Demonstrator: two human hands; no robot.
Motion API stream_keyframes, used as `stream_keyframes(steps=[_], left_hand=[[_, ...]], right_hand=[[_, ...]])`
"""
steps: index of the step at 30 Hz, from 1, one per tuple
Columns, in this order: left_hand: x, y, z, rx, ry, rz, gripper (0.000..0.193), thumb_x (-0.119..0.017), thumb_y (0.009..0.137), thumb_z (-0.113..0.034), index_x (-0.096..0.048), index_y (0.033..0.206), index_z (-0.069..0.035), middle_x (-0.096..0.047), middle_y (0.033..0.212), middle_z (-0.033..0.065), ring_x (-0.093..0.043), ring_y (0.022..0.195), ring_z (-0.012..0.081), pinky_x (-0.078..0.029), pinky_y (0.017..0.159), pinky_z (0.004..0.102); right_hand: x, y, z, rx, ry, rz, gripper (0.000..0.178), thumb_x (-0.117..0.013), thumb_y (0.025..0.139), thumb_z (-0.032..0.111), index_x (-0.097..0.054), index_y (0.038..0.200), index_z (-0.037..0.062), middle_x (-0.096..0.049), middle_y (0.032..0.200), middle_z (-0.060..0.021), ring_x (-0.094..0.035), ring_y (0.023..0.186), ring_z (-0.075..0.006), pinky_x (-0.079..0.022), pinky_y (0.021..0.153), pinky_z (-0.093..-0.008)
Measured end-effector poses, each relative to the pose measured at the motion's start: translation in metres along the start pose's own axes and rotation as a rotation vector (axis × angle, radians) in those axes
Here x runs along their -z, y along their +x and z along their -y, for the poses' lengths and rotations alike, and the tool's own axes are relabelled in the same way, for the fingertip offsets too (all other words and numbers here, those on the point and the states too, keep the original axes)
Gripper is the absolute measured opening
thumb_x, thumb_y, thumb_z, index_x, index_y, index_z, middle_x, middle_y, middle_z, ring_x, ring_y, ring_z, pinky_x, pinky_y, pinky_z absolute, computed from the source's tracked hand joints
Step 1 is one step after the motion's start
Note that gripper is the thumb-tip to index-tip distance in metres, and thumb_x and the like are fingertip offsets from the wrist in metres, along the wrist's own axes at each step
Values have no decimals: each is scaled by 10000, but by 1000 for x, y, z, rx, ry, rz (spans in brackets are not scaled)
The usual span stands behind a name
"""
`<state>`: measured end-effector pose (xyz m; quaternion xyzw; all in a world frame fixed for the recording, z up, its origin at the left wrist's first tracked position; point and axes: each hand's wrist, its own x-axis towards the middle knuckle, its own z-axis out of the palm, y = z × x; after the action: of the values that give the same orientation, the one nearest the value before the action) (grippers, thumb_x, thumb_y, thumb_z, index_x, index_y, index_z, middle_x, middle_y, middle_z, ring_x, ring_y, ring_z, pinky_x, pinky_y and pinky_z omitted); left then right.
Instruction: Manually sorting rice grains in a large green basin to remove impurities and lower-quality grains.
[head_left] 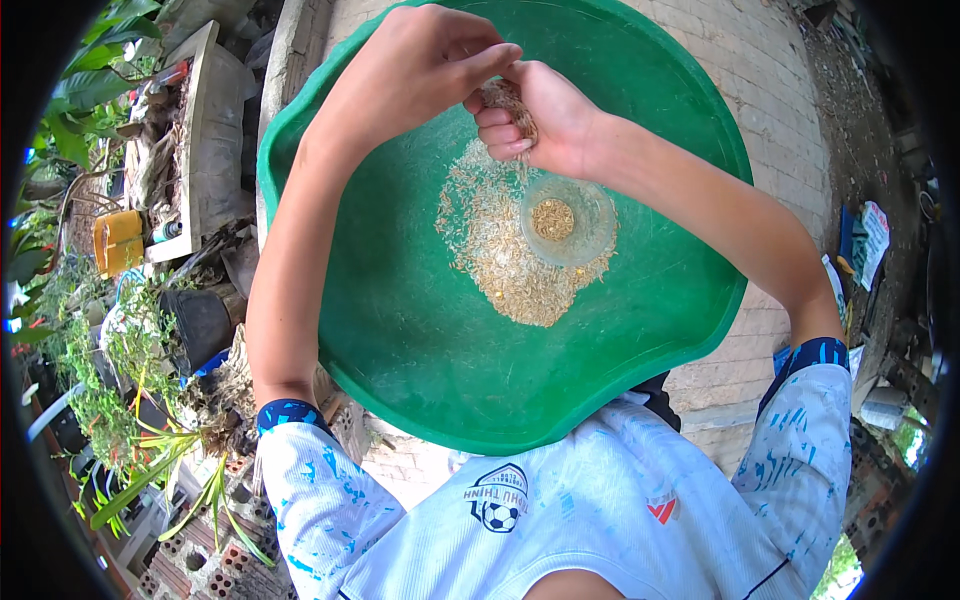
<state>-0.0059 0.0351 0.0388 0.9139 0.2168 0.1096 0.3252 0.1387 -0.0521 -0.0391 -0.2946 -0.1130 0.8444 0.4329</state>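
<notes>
A wide green plastic tray (pixel 420 370) lies in front of me with a heap of pale, husked-looking grain (pixel 510 270) spread at its middle. On the heap's right side stands a clear plastic cup (pixel 592 222) with some golden-brown grain (pixel 552 219) at its bottom. My right hand (pixel 550 115) is above the far part of the heap, its fingers curled round a handful of grain (pixel 508 104). Right beside it, my left hand (pixel 440 50) is bent over, thumb and fingers drawn together at the right thumb. What its fingertips pinch, if anything, is hidden.
Pale paving (pixel 775 130) runs beyond and to the right of the tray. At left are a concrete planter (pixel 215 130), a yellow container (pixel 118 242), a black pot (pixel 200 325) and green plants (pixel 110 350). Hollow bricks (pixel 215 565) lie at the lower left.
</notes>
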Motion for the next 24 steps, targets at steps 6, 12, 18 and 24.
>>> stream_keyframes(steps=[6,12,18,24], left_hand=[[9,-4,-10,156,-96,36,210,-689,905,-197,-712,924,11,-656,737,83,-610,653,85,-473,566,254],[7,-3,1,-89,-38,129,227,-778,803,-173,-701,921,4,-634,791,60,-619,714,120,-482,617,247],[-9,0,5,-163,-152,155,259,-796,737,-69,-679,955,6,-640,844,72,-630,755,190,-522,730,312],[-8,1,6,-170,-131,140,208,-751,781,-46,-694,974,5,-652,842,63,-619,728,169,-490,663,285]], right_hand=[[-51,-13,-2,242,22,-316,514,-207,1068,406,-496,1175,-7,-603,1033,-127,-628,943,-239,-551,790,-396],[-41,-7,4,255,117,-434,575,-231,1060,470,-503,1208,-14,-580,1139,-126,-583,1072,-232,-535,906,-404],[-29,-5,6,245,104,-388,647,-214,1054,505,-557,1078,-44,-605,1040,-131,-588,978,-232,-529,865,-377],[-30,-3,8,246,129,-377,659,-193,1060,490,-583,1012,-40,-606,1016,-132,-579,940,-225,-521,892,-384]])
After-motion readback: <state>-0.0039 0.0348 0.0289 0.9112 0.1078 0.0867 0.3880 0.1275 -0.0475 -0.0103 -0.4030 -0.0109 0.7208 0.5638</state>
